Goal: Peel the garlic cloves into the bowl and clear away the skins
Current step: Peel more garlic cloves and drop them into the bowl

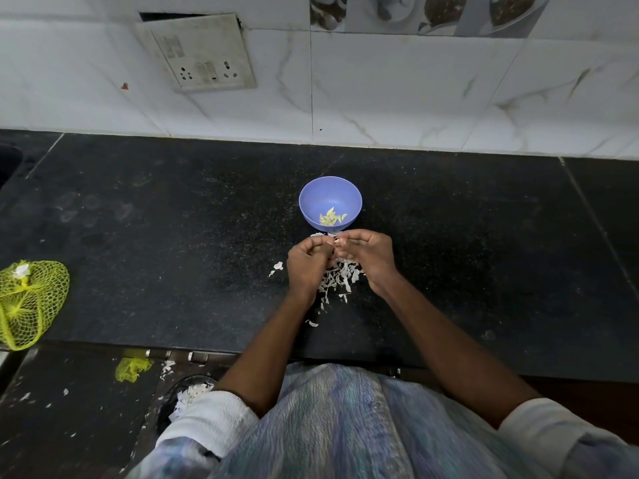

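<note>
Head view: my left hand (307, 261) and right hand (368, 252) pinch one small garlic clove (336, 240); I should peel slowly near the round blue plastic bowl (313, 191); white papery skins (337, 280) drop on the black surface (173, 219).

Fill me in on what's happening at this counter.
A person is peeling garlic. The left hand and right hand meet just in front of the blue bowl, pinching a small clove between the fingertips. Several peeled cloves lie in the bowl. Skins are piled on the black counter under the hands, not yet cleared.
</note>
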